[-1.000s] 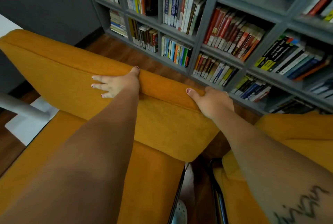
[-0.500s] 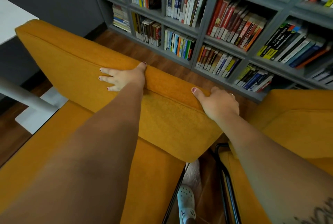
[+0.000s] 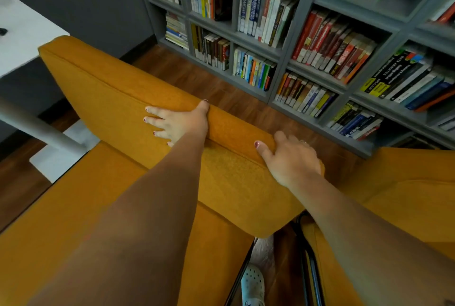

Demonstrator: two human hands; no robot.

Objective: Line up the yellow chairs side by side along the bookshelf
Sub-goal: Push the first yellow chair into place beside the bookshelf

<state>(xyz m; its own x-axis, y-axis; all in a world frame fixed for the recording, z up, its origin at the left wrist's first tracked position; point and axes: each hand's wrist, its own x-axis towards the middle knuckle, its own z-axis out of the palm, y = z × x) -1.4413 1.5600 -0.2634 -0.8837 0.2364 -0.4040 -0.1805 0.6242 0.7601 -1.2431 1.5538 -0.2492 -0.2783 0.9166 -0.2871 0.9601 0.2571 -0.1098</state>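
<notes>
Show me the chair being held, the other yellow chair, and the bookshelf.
held chair (image 3: 110,88), head view, front of its backrest.
other chair (image 3: 406,182), head view, its yellow upholstery.
bookshelf (image 3: 357,7), head view, a grey shelf board.

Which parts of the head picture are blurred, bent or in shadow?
Head view: lines of the bookshelf bow from wide-angle distortion; books at the right edge are smeared; the left forearm is in shadow, darker than the left hand; the yellow chair is sharp.
</notes>
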